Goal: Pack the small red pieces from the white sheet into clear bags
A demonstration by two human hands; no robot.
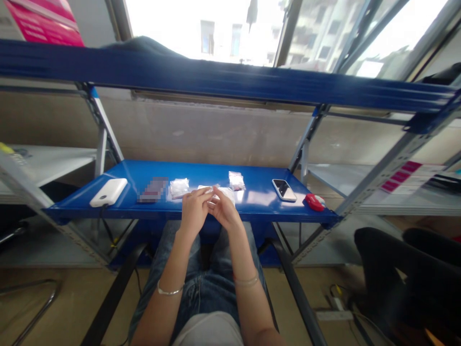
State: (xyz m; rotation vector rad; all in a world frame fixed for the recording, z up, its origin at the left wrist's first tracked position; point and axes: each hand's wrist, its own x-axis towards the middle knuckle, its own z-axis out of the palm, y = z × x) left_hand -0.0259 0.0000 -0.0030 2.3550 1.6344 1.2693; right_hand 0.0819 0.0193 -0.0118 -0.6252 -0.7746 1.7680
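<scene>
My left hand [196, 205] and right hand [224, 209] meet, fingers together; any grip, I can't make out! White packet [229, 193] peeking out behind them at one o'clock, white-filled clear bag [179, 187] at ten, second bag [236, 180] at two, all on the blue worktop [257, 204]!

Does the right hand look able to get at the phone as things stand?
Likely yes: the phone lies flat to its right, with only bare table seemingly between them. The right hand is up close to the left hand, though, so it may need to come away first.
</scene>
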